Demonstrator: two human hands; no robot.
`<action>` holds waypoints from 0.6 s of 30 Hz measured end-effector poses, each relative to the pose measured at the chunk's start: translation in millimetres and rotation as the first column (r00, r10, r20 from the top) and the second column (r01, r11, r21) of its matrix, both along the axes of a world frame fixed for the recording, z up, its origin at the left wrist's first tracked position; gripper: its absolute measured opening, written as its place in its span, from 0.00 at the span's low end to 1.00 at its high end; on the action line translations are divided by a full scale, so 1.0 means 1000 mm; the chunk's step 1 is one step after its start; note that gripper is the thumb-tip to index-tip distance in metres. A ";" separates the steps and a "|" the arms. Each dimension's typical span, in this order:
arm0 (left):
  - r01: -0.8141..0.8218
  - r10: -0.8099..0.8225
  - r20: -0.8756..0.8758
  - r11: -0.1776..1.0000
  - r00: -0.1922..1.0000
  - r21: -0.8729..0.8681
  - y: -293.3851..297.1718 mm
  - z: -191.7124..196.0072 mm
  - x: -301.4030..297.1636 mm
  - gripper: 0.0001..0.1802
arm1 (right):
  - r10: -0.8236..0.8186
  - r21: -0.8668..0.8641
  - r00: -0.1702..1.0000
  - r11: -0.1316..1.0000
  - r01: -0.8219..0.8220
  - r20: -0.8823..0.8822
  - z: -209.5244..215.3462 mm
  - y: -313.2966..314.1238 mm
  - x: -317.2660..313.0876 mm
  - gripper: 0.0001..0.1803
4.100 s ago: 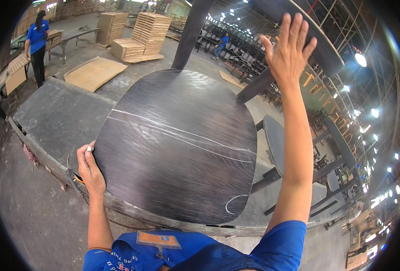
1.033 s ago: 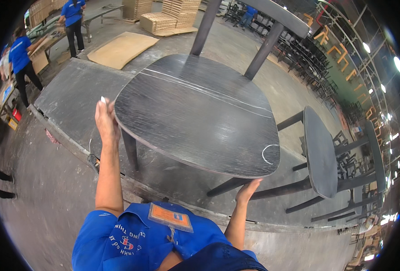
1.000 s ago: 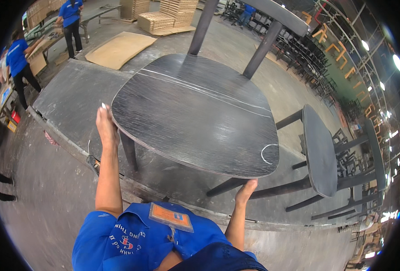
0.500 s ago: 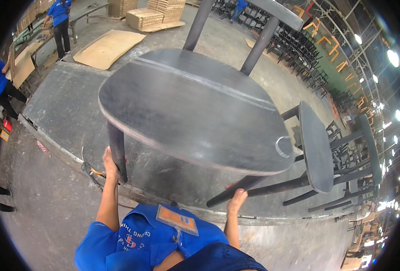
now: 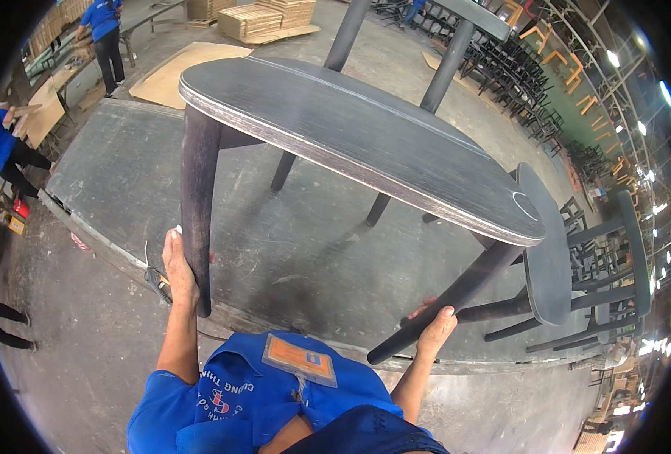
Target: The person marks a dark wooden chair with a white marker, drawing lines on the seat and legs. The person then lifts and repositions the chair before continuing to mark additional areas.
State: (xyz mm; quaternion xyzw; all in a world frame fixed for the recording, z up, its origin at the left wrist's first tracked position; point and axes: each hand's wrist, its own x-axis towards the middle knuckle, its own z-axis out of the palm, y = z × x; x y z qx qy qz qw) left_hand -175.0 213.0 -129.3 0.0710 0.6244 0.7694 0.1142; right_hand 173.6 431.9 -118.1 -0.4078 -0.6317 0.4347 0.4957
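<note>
The dark wooden chair [image 5: 365, 144] has its backrest cut off by the top edge. Its front leg hides the left hand [image 5: 180, 272] fingers, and its other leg covers the right hand [image 5: 434, 329] palm.

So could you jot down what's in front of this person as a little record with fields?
held thing: dark chair, tipped so its seat faces away from the person
left hand: gripping the chair's front left leg near its foot
right hand: gripping the front right leg near its foot
under the chair: grey platform
to the right: second dark chair lying on its side
background: stacked wooden panels, rows of dark chairs, people in blue shirts at left
</note>
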 end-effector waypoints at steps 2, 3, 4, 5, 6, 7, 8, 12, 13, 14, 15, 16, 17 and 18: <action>-0.010 0.010 -0.017 1.000 1.000 0.001 0.000 0.000 -0.001 0.20 | -0.012 0.011 1.000 1.000 0.012 0.000 -0.001 0.001 -0.001 0.43; -0.014 0.015 -0.026 1.000 1.000 0.003 -0.001 -0.001 -0.001 0.20 | -0.001 0.012 1.000 1.000 0.001 -0.023 -0.002 0.001 -0.001 0.43; -0.028 0.029 -0.031 1.000 0.999 0.011 -0.001 -0.004 -0.002 0.19 | -0.019 0.035 1.000 0.999 0.019 -0.010 -0.003 0.001 -0.001 0.43; -0.042 0.043 -0.036 0.999 0.998 0.020 -0.001 -0.007 -0.002 0.19 | -0.023 0.055 1.000 0.998 0.023 -0.012 -0.005 0.001 -0.002 0.42; -0.043 0.045 -0.033 0.997 0.998 0.060 -0.002 -0.010 -0.001 0.19 | -0.027 0.077 1.000 0.997 0.028 -0.014 -0.007 0.000 -0.002 0.42; -0.107 0.108 -0.070 0.994 0.992 0.023 -0.003 -0.015 -0.001 0.19 | -0.037 0.101 0.999 0.994 0.037 -0.010 -0.009 -0.002 -0.002 0.42; -0.158 0.159 -0.100 0.987 0.982 0.018 -0.004 -0.020 0.000 0.18 | -0.046 0.127 0.999 0.991 0.047 -0.008 -0.012 -0.003 -0.002 0.42; -0.214 0.217 -0.118 0.976 0.969 0.040 -0.016 -0.044 0.005 0.18 | -0.096 0.218 0.995 0.972 0.087 0.032 -0.031 -0.018 0.002 0.43; -0.235 0.236 -0.134 0.972 0.962 0.028 -0.020 -0.049 0.008 0.18 | -0.101 0.233 0.994 0.968 0.089 0.039 -0.037 -0.022 0.005 0.43; -0.248 0.251 -0.122 0.968 0.960 0.038 -0.023 -0.055 0.009 0.18 | -0.102 0.229 0.994 0.969 0.090 0.041 -0.044 -0.027 0.008 0.44; -0.240 0.246 -0.084 0.968 0.966 0.076 -0.026 -0.060 0.012 0.18 | -0.092 0.219 0.995 0.972 0.080 0.043 -0.051 -0.031 0.012 0.44; -0.239 0.241 -0.056 0.970 0.969 0.047 -0.030 -0.064 0.013 0.18 | -0.094 0.203 0.995 0.975 0.089 0.019 -0.059 -0.033 0.014 0.45; -0.252 0.254 -0.156 0.967 0.955 0.030 -0.032 -0.067 0.014 0.18 | -0.131 0.219 0.991 0.968 0.122 0.029 -0.067 -0.034 0.017 0.46; -0.263 0.261 -0.197 0.965 0.945 0.015 -0.034 -0.069 0.015 0.18 | -0.163 0.241 0.986 0.959 0.151 0.032 -0.074 -0.034 0.018 0.46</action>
